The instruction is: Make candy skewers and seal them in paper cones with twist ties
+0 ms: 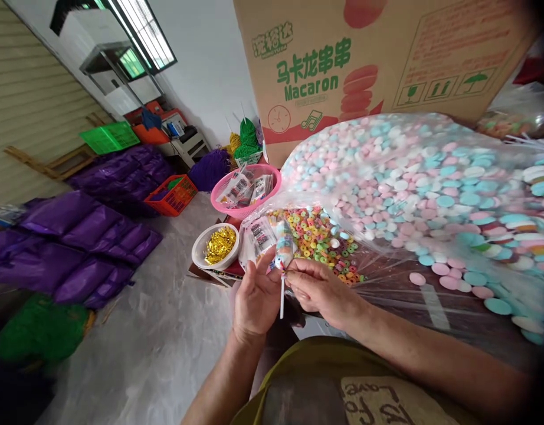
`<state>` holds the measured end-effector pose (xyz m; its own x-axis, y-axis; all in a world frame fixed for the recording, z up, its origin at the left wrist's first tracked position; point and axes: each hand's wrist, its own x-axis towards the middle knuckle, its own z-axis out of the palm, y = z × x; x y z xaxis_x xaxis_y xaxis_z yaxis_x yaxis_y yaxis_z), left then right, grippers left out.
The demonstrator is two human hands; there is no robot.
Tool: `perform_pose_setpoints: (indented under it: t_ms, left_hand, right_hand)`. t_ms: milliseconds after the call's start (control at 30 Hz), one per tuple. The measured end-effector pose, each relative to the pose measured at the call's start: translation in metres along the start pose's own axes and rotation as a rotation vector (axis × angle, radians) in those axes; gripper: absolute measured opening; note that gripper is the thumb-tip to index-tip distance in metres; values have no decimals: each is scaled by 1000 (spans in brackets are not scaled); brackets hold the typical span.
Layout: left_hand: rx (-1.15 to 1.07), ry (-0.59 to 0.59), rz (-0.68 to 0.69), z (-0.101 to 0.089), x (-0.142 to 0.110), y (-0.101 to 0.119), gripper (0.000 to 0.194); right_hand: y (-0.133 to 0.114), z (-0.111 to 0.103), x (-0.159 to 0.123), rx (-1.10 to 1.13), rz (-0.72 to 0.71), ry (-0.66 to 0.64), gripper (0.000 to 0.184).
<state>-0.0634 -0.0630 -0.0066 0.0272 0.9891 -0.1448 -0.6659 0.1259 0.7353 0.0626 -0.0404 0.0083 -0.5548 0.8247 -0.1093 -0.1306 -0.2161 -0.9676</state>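
A candy skewer (284, 241) in a clear wrapper stands upright, its white stick pointing down toward me. At the gathered neck of the wrapper, my right hand (318, 290) is closed in a pinch, with a small reddish tie showing beside the fingertips. My left hand (255, 298) lies palm up with its fingers stretched out, just left of and partly behind the skewer. Whether those fingers touch the wrapper I cannot tell. Beyond the hands are printed clear bags (259, 235) and many ring-shaped candies (320, 239) in several colours.
A white bowl of gold twist ties (221, 245) and a pink basket (272, 188) with packets stand at left. A large plastic bag of pastel candies (387, 177) covers the right side. Behind it rises a cardboard box (311, 35). Purple bundles (77, 242) lie on the floor.
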Motion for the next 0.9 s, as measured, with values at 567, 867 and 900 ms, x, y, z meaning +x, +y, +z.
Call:
perform_pose_setpoints:
  t_ms: [567, 867, 900]
  left_hand:
    - [448, -12, -110, 4, -6, -8, 36]
    - [1086, 51, 288, 21, 6, -31, 21]
    - [1166, -23, 235, 27, 5, -40, 19]
  right_hand:
    - [27, -4, 0, -298, -184, 163, 34]
    - [29, -56, -31, -160, -135, 186, 47]
    - [26, -60, -36, -136, -193, 233, 46]
